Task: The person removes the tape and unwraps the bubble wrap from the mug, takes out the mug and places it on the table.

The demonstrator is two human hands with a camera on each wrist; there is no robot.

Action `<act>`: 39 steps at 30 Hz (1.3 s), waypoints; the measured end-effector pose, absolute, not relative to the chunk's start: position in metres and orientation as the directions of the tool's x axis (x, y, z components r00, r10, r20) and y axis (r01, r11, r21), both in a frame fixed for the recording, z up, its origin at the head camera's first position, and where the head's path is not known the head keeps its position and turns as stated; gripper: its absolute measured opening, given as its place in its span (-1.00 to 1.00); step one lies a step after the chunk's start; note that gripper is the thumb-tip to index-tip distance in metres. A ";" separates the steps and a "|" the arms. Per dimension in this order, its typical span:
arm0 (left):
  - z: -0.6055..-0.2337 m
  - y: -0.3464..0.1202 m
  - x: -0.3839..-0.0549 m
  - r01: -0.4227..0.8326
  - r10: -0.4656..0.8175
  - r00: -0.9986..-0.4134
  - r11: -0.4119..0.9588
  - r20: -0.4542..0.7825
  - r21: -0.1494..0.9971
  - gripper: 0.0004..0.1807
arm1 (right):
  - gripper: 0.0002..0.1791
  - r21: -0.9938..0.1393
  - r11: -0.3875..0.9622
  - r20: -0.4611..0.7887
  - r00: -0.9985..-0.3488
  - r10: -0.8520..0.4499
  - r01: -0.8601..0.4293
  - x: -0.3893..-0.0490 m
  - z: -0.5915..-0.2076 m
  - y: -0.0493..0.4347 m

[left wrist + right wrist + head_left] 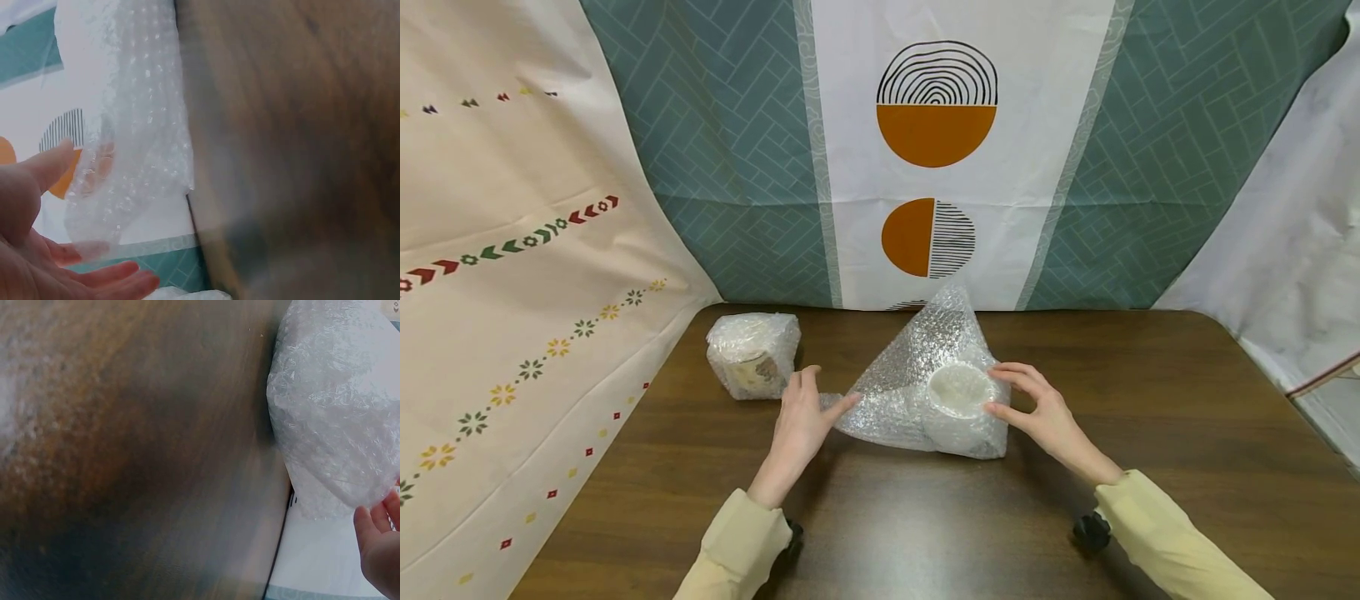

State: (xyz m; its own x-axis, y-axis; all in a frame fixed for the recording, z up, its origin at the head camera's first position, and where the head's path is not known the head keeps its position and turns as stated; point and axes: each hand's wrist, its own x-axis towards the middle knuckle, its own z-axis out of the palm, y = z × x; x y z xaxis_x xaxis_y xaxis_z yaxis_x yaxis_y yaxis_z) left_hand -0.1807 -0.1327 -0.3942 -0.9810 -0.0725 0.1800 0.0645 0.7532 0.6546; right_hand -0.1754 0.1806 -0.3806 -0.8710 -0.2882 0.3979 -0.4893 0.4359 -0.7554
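Fingers (809,377) of the left hand (799,421) are being held spread at the bubble wrap (891,408) on the bench (895,533) in the head and left wrist views. In the right wrist view, its edge is being gripped by the right hand (381,550).

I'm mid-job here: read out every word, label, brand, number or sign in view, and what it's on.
No readable text in any view.
Small wrapped bundle, left: the printed patch under its plastic is too small and blurred to tell whether it bears words.
White round object in the bubble wrap: no lettering visible.
Backdrop and left-hand cloth: patterns, no words I can make out.
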 end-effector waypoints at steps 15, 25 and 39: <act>-0.391 -0.114 -0.181 0.425 0.120 -0.828 0.773 0.548 0.471 -0.39 | -0.53 -0.759 0.430 0.396 -0.871 -0.290 -0.488 -0.175 -0.381 0.181; -0.386 -0.103 -0.182 0.547 0.200 -0.769 0.697 0.607 0.464 -0.48 | -0.52 -0.769 0.418 0.391 -0.873 -0.291 -0.484 -0.175 -0.381 0.181; -0.385 -0.086 -0.182 0.628 0.332 -0.763 0.583 0.555 0.515 -0.41 | -0.52 -0.763 0.429 0.392 -0.874 -0.287 -0.483 -0.174 -0.382 0.181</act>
State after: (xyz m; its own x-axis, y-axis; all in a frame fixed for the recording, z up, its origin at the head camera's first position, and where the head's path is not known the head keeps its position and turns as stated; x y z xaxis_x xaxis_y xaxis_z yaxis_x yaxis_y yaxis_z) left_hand -0.1823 -0.0860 -0.3847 -0.7628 0.3324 0.5546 0.6285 0.5827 0.5152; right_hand -0.1744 0.1809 -0.3820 -0.8739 -0.2868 0.3925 -0.4835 0.4292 -0.7629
